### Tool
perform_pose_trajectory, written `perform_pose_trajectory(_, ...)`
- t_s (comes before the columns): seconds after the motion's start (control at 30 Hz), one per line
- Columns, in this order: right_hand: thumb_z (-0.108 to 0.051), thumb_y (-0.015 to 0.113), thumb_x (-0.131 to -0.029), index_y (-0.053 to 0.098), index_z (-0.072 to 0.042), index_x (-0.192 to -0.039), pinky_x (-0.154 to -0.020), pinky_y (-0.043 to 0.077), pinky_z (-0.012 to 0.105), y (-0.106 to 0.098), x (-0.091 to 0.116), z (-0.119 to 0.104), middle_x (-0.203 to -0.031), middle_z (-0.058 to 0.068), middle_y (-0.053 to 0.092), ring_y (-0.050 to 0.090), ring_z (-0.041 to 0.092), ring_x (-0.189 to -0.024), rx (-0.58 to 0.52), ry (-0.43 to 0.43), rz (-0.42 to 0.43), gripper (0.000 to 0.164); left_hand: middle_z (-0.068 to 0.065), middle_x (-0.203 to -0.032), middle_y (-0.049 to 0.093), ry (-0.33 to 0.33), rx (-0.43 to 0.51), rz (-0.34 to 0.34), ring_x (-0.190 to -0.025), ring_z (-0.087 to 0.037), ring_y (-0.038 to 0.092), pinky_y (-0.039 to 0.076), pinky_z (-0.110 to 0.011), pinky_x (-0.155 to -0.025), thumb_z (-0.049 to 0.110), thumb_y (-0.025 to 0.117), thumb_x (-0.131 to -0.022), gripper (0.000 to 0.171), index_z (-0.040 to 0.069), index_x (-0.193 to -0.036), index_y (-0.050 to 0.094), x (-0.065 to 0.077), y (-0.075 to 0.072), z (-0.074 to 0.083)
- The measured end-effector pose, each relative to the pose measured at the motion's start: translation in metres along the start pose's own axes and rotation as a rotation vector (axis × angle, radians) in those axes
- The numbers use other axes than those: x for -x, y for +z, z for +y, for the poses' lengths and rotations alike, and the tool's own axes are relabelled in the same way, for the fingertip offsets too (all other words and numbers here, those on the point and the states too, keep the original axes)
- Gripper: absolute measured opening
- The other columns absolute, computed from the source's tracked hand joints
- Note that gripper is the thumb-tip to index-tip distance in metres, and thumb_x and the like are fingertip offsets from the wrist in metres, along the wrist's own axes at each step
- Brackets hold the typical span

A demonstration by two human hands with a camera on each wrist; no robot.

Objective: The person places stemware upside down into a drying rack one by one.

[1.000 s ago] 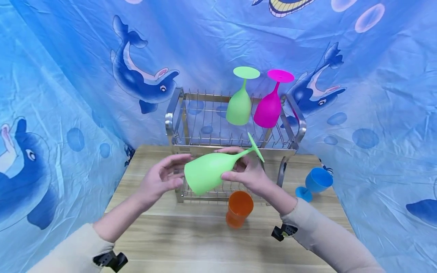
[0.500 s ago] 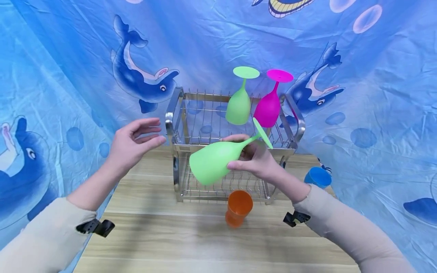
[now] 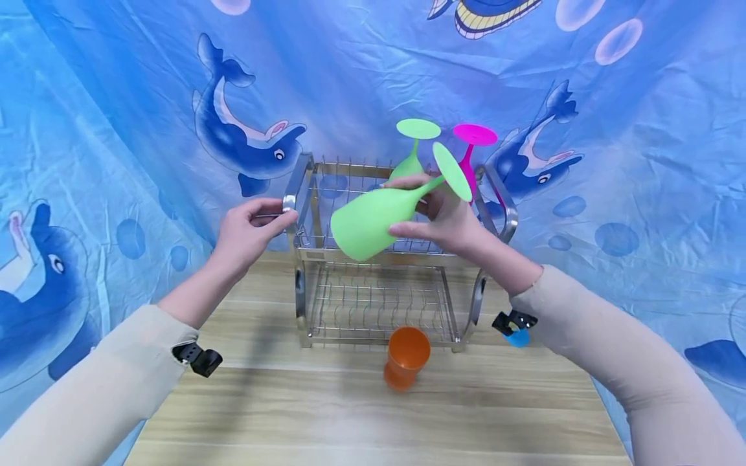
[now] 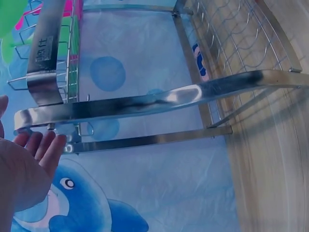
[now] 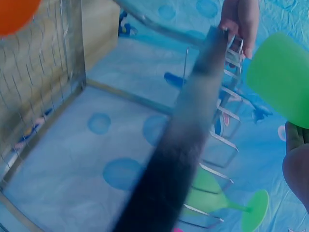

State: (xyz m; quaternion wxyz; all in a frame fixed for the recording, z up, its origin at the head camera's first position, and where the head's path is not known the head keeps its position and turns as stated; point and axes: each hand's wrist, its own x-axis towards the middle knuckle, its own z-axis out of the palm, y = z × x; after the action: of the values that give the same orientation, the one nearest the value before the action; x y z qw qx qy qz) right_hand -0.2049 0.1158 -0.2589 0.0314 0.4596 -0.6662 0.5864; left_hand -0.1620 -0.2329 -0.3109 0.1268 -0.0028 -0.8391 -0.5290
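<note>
My right hand (image 3: 445, 217) holds a light green goblet (image 3: 373, 223) where bowl and stem meet, tilted with its foot up to the right and its rim down to the left. It hangs over the upper tier of a metal dish rack (image 3: 379, 259). With thumb and fingers, my left hand (image 3: 250, 226) grips the rack's upper left corner; in the left wrist view its fingers (image 4: 46, 147) lie at the end of the side rail. A second green goblet (image 3: 418, 129) and a magenta goblet (image 3: 474, 134) stand upside down on the upper tier, partly hidden by my right hand and the held goblet.
An orange goblet (image 3: 408, 353) stands upright on the wooden table (image 3: 326, 408) before the rack. Most of a blue goblet (image 3: 517, 338) is hidden behind my right sleeve. The lower tier (image 3: 379, 304) has wire slots. A blue dolphin-print cloth (image 3: 350, 77) surrounds the table.
My right hand has raised the green goblet from before the rack to over its upper tier. My left hand has left the goblet, swung left, then come to the rack's left corner.
</note>
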Motion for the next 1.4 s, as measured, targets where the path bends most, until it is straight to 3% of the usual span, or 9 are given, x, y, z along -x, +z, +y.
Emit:
perform_pose_trajectory(0.1,0.005,0.087,-0.084,0.064,0.008,-0.135,-0.107,0.058,0.043,-0.004,-0.019,0.000,-0.134,0.019,0.068,0.068,0.030,-0.122,0.018,0.027,-0.009,0.055,-0.013,-0.128,0.073,0.004,0.037,0.019,-0.103,-0.006,0.072,0.060,-0.017,-0.086,0.041,0.084,-0.094,0.058,0.006,-0.139,0.069,-0.002,0.004,-0.001)
perform_pose_trajectory(0.2,0.013,0.083,-0.085,0.063,0.006,-0.135,-0.111,0.056,0.043,-0.007,-0.037,0.001,-0.136,0.017,0.067,0.066,0.029,-0.125,0.035,0.070,-0.013,0.054,-0.012,-0.122,0.074,0.003,0.056,0.038,-0.097,-0.003,0.072,0.061,-0.017,-0.084,0.036,0.085,-0.094,0.055,0.004,-0.135,0.070,-0.004,0.007,-0.002)
perform_pose_trajectory(0.57,0.003,0.089,-0.084,0.066,0.003,-0.131,-0.108,0.057,0.040,-0.004,-0.081,0.023,-0.131,0.014,0.069,0.068,0.026,-0.124,0.135,0.111,-0.073,0.052,-0.015,-0.117,0.077,0.042,-0.013,0.079,-0.090,-0.001,0.072,0.061,-0.015,-0.078,0.033,0.086,-0.094,0.048,0.003,-0.129,0.074,-0.006,0.008,-0.007)
perform_pose_trajectory(0.7,-0.003,0.090,-0.084,0.065,0.001,-0.131,-0.108,0.057,0.037,0.000,-0.091,0.033,-0.132,0.013,0.069,0.068,0.026,-0.127,0.189,0.170,-0.106,0.053,-0.017,-0.118,0.076,0.047,-0.005,0.077,-0.090,-0.001,0.072,0.062,-0.016,-0.078,0.032,0.085,-0.095,0.046,0.003,-0.129,0.074,-0.006,0.009,-0.006)
perform_pose_trajectory(1.0,-0.027,0.093,-0.087,0.067,-0.011,-0.131,-0.108,0.056,0.035,0.001,-0.111,0.049,-0.133,0.006,0.069,0.064,0.026,-0.133,0.464,0.299,-0.179,0.054,-0.019,-0.116,0.076,0.048,0.003,0.075,-0.088,-0.002,0.072,0.063,-0.017,-0.077,0.031,0.085,-0.095,0.046,0.001,-0.128,0.074,-0.006,0.009,-0.004)
perform_pose_trajectory(1.4,-0.026,0.091,-0.088,0.066,-0.008,-0.136,-0.113,0.050,0.040,0.000,-0.124,0.060,-0.133,0.011,0.068,0.061,0.027,-0.133,0.545,0.361,-0.330,0.057,-0.018,-0.115,0.077,0.039,-0.045,0.087,-0.087,-0.001,0.071,0.060,-0.014,-0.074,0.032,0.085,-0.095,0.044,0.002,-0.126,0.075,-0.007,0.011,-0.004)
